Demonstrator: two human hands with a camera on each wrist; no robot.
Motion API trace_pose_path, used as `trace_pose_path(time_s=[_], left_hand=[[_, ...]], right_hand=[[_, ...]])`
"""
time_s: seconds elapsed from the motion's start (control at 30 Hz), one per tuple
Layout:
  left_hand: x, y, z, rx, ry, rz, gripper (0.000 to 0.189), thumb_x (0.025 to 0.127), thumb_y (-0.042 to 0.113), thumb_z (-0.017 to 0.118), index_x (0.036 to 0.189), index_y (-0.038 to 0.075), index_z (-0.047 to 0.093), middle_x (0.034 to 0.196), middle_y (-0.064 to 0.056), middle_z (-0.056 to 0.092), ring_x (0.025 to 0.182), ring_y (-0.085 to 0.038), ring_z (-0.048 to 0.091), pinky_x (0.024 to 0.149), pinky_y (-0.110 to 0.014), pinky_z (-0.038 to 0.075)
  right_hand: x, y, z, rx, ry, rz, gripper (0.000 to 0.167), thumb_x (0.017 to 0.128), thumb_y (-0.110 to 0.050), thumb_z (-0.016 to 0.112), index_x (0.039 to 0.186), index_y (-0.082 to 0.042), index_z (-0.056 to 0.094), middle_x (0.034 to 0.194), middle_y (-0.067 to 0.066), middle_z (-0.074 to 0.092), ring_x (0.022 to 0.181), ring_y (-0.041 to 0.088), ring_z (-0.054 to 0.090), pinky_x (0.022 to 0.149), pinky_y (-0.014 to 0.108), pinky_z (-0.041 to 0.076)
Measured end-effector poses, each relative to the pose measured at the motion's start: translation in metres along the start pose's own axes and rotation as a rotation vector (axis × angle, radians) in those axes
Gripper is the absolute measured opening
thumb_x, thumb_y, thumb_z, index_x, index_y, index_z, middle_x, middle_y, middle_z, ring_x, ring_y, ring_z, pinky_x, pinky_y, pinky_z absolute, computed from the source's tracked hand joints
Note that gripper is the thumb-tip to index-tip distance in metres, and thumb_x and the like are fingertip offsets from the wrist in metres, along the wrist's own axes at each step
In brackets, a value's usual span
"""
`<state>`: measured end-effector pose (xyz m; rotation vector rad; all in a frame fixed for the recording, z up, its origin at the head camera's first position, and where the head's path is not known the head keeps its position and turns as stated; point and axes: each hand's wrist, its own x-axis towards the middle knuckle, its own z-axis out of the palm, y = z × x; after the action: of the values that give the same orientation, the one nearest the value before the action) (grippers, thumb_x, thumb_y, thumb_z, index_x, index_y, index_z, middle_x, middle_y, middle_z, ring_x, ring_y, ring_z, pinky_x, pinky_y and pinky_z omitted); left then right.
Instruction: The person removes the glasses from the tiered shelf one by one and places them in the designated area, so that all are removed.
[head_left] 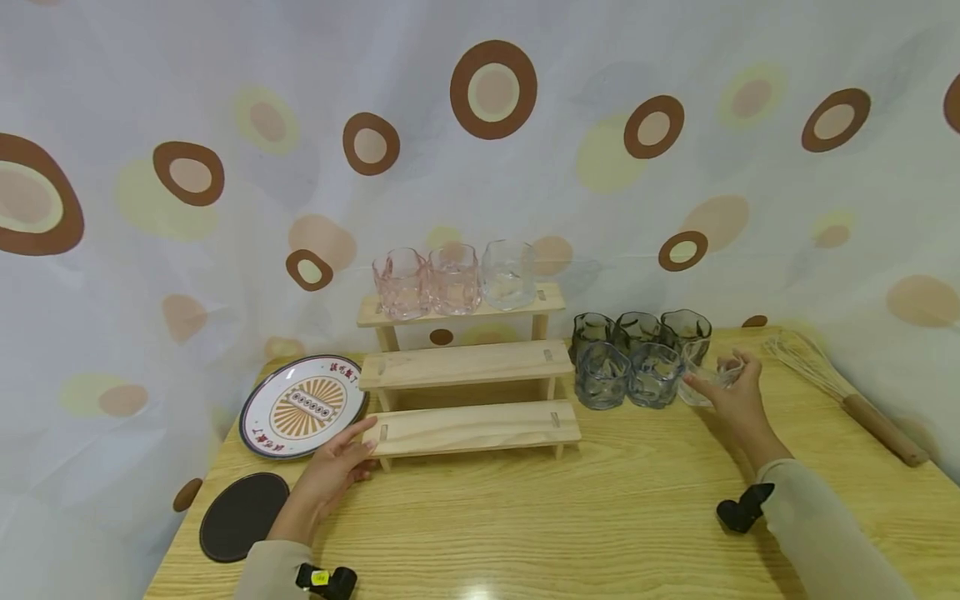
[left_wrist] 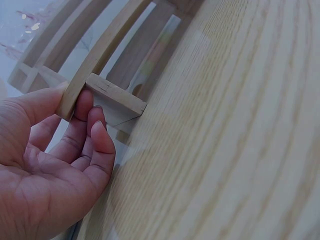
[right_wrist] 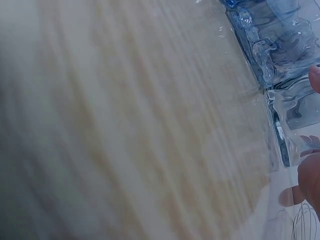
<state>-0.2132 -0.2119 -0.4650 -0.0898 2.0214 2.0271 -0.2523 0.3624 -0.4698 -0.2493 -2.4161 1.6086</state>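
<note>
My left hand [head_left: 335, 472] pinches the left end of the lowest step of a three-tier wooden rack [head_left: 472, 429]. In the left wrist view, the thumb lies on top of the board [left_wrist: 82, 82] and the fingers curl beneath it. On the right, my right hand [head_left: 738, 406] holds a clear glass [head_left: 697, 390] between thumb and fingers, low at the table beside two blue glasses [head_left: 654, 379]. The right wrist view catches only part of this clear glass [right_wrist: 295, 107] and the fingertips. Two pink glasses [head_left: 453, 283] and another clear glass [head_left: 510, 279] stand on the top tier.
Three dark grey glasses [head_left: 637, 329] stand behind the blue ones. A whisk [head_left: 862, 400] lies at the far right. To the rack's left are a patterned plate [head_left: 262, 400] and a black round coaster [head_left: 243, 517]. A dotted curtain [head_left: 420, 75] hangs behind the table.
</note>
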Motion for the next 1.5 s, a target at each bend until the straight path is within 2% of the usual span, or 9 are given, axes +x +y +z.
trace_pose_path(time_s=[0.13, 0.43, 0.67, 0.93, 1.1, 1.23, 1.4, 1.5], left_hand=[[0.0, 0.001, 0.001, -0.004, 0.003, 0.001, 0.053, 0.097, 0.011, 0.054, 0.146, 0.009, 0.036, 0.088, 0.002, 0.057, 0.078, -0.011, 0.058, 0.067, -0.023, 0.048], [0.0, -0.001, 0.003, -0.013, 0.007, -0.005, 0.053, 0.096, 0.011, 0.055, 0.146, 0.008, 0.037, 0.088, 0.001, 0.057, 0.078, -0.011, 0.058, 0.067, -0.023, 0.048], [-0.001, -0.001, 0.003, -0.008, -0.002, 0.008, 0.053, 0.096, 0.011, 0.055, 0.146, 0.007, 0.037, 0.087, 0.001, 0.057, 0.078, -0.011, 0.058, 0.067, -0.023, 0.048], [-0.001, -0.001, 0.001, -0.013, -0.006, 0.011, 0.054, 0.096, 0.011, 0.055, 0.146, 0.008, 0.036, 0.086, 0.001, 0.056, 0.079, -0.012, 0.058, 0.067, -0.023, 0.049], [-0.001, -0.002, 0.0, -0.005, -0.007, 0.013, 0.054, 0.096, 0.012, 0.055, 0.146, 0.009, 0.036, 0.087, 0.001, 0.056, 0.079, -0.012, 0.059, 0.068, -0.023, 0.049], [-0.001, -0.003, 0.0, -0.005, -0.004, 0.013, 0.054, 0.096, 0.012, 0.056, 0.146, 0.009, 0.036, 0.086, 0.001, 0.056, 0.08, -0.012, 0.059, 0.068, -0.023, 0.049], [-0.001, -0.003, 0.0, -0.009, 0.008, 0.011, 0.053, 0.096, 0.012, 0.056, 0.145, 0.009, 0.038, 0.086, 0.0, 0.056, 0.078, -0.012, 0.058, 0.067, -0.023, 0.049], [0.0, -0.004, 0.0, -0.01, 0.008, 0.009, 0.053, 0.096, 0.011, 0.056, 0.145, 0.009, 0.038, 0.087, 0.0, 0.056, 0.078, -0.012, 0.058, 0.066, -0.023, 0.049]], right_hand=[[0.0, -0.001, -0.002, 0.001, -0.011, 0.007, 0.098, 0.09, -0.038, 0.062, 0.145, -0.009, -0.013, 0.144, 0.024, 0.01, 0.132, 0.047, 0.015, 0.103, 0.063, 0.018], [-0.001, -0.005, -0.002, -0.012, -0.019, 0.023, 0.101, 0.09, -0.037, 0.063, 0.145, -0.007, -0.017, 0.144, 0.025, 0.009, 0.131, 0.05, 0.015, 0.102, 0.064, 0.019], [-0.004, -0.011, -0.004, -0.02, -0.03, 0.033, 0.109, 0.089, -0.037, 0.064, 0.144, -0.011, -0.026, 0.145, 0.027, 0.005, 0.134, 0.051, 0.007, 0.103, 0.066, 0.015], [-0.007, -0.014, -0.014, -0.048, -0.026, -0.035, 0.11, 0.089, -0.031, 0.066, 0.146, -0.013, -0.026, 0.147, 0.032, 0.0, 0.135, 0.053, -0.003, 0.101, 0.069, 0.013], [-0.008, -0.017, -0.019, -0.056, -0.026, -0.067, 0.108, 0.09, -0.03, 0.065, 0.146, -0.011, -0.025, 0.148, 0.032, -0.001, 0.136, 0.052, -0.003, 0.102, 0.069, 0.011], [-0.013, -0.023, -0.024, -0.062, -0.027, -0.107, 0.107, 0.09, -0.028, 0.065, 0.146, -0.01, -0.025, 0.147, 0.032, -0.001, 0.136, 0.051, -0.003, 0.105, 0.066, 0.006], [-0.016, -0.032, -0.029, -0.036, -0.052, -0.163, 0.104, 0.091, -0.02, 0.064, 0.146, -0.013, -0.024, 0.147, 0.03, -0.005, 0.137, 0.047, -0.008, 0.108, 0.059, -0.003], [-0.016, -0.039, -0.03, -0.031, -0.06, -0.201, 0.102, 0.091, -0.014, 0.064, 0.147, -0.013, -0.021, 0.147, 0.029, -0.004, 0.137, 0.047, -0.007, 0.109, 0.058, -0.004]])
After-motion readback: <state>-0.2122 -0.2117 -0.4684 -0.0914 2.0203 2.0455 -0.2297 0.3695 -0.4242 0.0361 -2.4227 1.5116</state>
